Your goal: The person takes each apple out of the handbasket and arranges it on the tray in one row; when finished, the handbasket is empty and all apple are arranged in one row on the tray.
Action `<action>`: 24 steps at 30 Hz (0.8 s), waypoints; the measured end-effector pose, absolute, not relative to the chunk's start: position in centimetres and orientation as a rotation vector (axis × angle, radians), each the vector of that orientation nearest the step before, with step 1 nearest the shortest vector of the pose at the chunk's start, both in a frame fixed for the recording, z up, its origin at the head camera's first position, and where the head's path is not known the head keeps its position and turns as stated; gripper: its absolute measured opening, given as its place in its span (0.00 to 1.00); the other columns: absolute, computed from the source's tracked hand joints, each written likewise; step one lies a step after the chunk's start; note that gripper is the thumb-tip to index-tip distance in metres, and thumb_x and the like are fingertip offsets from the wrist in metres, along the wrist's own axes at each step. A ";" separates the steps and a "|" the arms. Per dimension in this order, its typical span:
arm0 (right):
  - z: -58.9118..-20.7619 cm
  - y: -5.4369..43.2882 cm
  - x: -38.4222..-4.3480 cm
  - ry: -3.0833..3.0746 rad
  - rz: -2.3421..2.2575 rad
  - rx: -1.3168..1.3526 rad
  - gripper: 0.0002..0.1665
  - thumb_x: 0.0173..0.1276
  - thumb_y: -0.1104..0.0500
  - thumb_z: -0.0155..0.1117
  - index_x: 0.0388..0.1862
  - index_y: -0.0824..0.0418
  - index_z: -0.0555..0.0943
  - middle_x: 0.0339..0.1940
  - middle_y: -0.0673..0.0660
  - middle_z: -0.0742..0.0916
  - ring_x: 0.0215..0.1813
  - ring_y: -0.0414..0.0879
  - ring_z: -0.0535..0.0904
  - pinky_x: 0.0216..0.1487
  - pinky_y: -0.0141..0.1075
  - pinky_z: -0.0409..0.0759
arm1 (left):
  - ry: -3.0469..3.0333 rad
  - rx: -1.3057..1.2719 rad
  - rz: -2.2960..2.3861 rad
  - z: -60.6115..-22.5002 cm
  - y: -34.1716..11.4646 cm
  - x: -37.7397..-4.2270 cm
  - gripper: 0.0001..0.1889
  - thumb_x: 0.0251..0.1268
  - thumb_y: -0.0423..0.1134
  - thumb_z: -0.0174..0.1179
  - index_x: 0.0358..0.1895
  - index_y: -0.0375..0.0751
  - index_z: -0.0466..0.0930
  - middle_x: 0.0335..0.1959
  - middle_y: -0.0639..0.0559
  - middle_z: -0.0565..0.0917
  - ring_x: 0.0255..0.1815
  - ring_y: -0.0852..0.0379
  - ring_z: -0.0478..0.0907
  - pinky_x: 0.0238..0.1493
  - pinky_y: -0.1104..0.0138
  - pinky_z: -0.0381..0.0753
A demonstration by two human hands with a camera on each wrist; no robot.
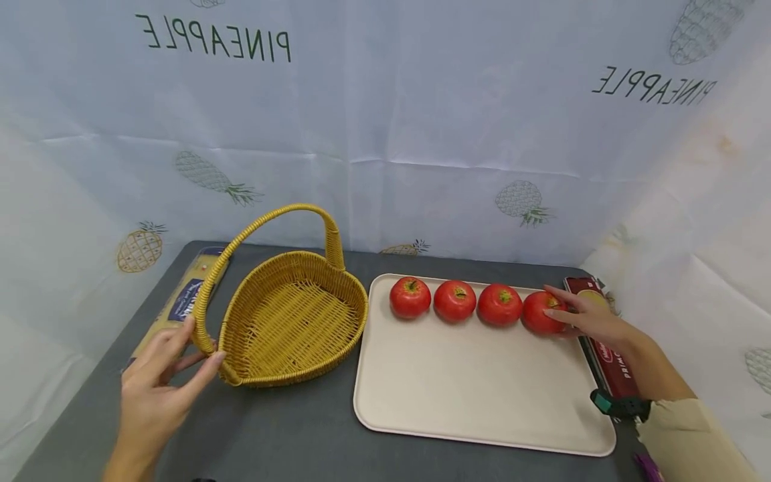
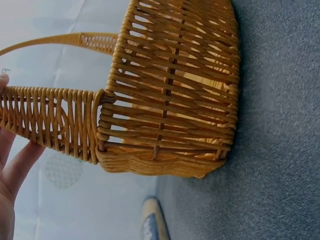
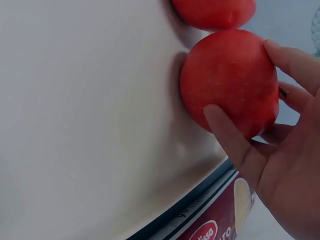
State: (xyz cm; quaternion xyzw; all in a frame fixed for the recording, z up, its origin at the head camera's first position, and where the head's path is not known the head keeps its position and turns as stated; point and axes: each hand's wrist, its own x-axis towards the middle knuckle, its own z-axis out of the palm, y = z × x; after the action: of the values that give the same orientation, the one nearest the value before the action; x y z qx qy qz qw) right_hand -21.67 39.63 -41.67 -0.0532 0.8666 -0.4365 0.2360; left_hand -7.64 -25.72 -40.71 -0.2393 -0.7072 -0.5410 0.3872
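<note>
A yellow-brown wicker basket (image 1: 295, 321) with a tall arched handle stands on the table, nothing inside it. My left hand (image 1: 158, 375) grips the near-left foot of its handle, thumb on one side and fingers on the other, as the left wrist view (image 2: 15, 175) also shows. Four is avoided here: several red apples line the far edge of a cream tray (image 1: 470, 388). Round the rightmost apple (image 3: 230, 82) curl the thumb and fingers of my right hand (image 1: 593, 321); that apple sits at the tray's far right corner, beside another apple (image 1: 499, 304).
A pasta packet (image 1: 183, 298) lies behind the basket at the left. Right of the tray is a dark red packet (image 1: 608, 361), partly under my right forearm. A white pineapple-print cloth (image 1: 385, 134) hangs behind the dark grey table (image 1: 283, 435).
</note>
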 end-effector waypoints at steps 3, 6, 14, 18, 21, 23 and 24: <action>-41.6 39.5 -21.5 2.459 -1.131 -0.161 0.44 0.82 0.52 0.53 0.84 0.67 0.45 0.78 0.80 0.59 0.67 0.70 0.75 0.51 0.48 0.94 | -1.834 -0.572 -1.287 -40.7 -25.3 -7.6 0.34 0.66 0.41 0.70 0.63 0.14 0.72 0.52 0.59 0.82 0.53 0.68 0.80 0.50 0.85 0.85; -41.3 39.3 -21.3 2.552 -1.068 -0.187 0.44 0.83 0.51 0.53 0.84 0.67 0.45 0.78 0.82 0.59 0.69 0.78 0.70 0.49 0.51 0.94 | -1.882 -0.492 -1.171 -40.7 -25.1 -7.2 0.36 0.67 0.49 0.68 0.62 0.17 0.74 0.52 0.66 0.80 0.53 0.72 0.79 0.50 0.89 0.83; -39.4 38.2 -19.2 2.897 -0.855 -0.157 0.49 0.77 0.41 0.58 0.84 0.64 0.51 0.80 0.79 0.55 0.75 0.82 0.53 0.64 0.81 0.68 | -1.682 -0.238 -0.938 -38.5 -23.5 -7.3 0.39 0.58 0.61 0.73 0.52 0.22 0.83 0.58 0.36 0.81 0.63 0.60 0.76 0.68 0.79 0.77; -37.9 37.0 -17.9 3.114 -0.846 -0.219 0.47 0.74 0.46 0.65 0.83 0.63 0.56 0.81 0.77 0.56 0.76 0.81 0.51 0.61 0.87 0.58 | -1.588 -0.292 -0.827 -36.0 -22.1 -8.4 0.40 0.56 0.67 0.71 0.49 0.27 0.85 0.55 0.32 0.82 0.63 0.45 0.77 0.76 0.61 0.74; -36.5 35.5 -17.4 3.197 -0.864 -0.323 0.48 0.70 0.50 0.69 0.82 0.60 0.59 0.82 0.73 0.57 0.78 0.79 0.50 0.63 0.87 0.56 | -1.604 -0.406 -0.720 -34.1 -20.9 -9.5 0.39 0.58 0.70 0.67 0.49 0.32 0.87 0.53 0.32 0.84 0.62 0.37 0.78 0.77 0.45 0.70; -35.5 34.3 -17.4 3.227 -0.850 -0.397 0.50 0.68 0.50 0.72 0.82 0.58 0.59 0.83 0.71 0.58 0.79 0.77 0.51 0.64 0.88 0.55 | -1.654 -0.494 -0.663 -32.9 -20.0 -10.3 0.39 0.60 0.72 0.64 0.51 0.35 0.87 0.55 0.33 0.84 0.64 0.37 0.77 0.78 0.38 0.66; -35.0 33.6 -17.4 3.239 -0.829 -0.436 0.50 0.67 0.50 0.73 0.82 0.57 0.60 0.83 0.70 0.58 0.79 0.77 0.52 0.65 0.87 0.56 | -1.685 -0.535 -0.636 -32.4 -19.6 -10.6 0.39 0.61 0.73 0.63 0.53 0.36 0.86 0.56 0.33 0.84 0.65 0.37 0.77 0.79 0.37 0.65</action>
State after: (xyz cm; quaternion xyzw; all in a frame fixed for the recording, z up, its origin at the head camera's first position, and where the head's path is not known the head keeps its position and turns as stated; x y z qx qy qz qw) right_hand -17.42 33.63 -35.02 -0.1283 0.9543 -0.2443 -0.1147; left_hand -10.60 -19.62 -32.36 -0.2297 -0.7241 -0.2732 0.5902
